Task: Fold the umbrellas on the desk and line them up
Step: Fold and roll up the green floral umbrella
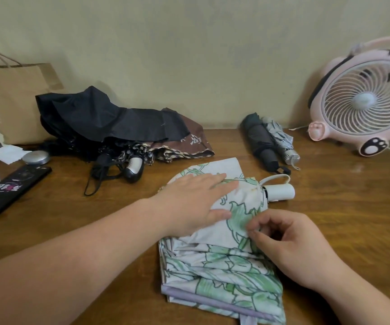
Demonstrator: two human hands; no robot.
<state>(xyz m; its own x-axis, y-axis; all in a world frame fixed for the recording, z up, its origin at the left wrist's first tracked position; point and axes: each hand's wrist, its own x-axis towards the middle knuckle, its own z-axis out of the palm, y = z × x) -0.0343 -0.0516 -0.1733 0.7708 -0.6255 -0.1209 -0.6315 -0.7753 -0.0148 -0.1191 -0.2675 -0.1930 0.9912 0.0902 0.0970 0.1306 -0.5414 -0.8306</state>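
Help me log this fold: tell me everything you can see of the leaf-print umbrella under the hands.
The umbrella is collapsed but not yet rolled, lying on the wooden desk with its stubby white handle and wrist loop pointing to the right. Its canopy looks like thin white fabric printed with green leaves, a lilac band at the near edge, lying in loose flat pleats. The left hand presses flat on its far part; the right hand pinches a fold near the handle.
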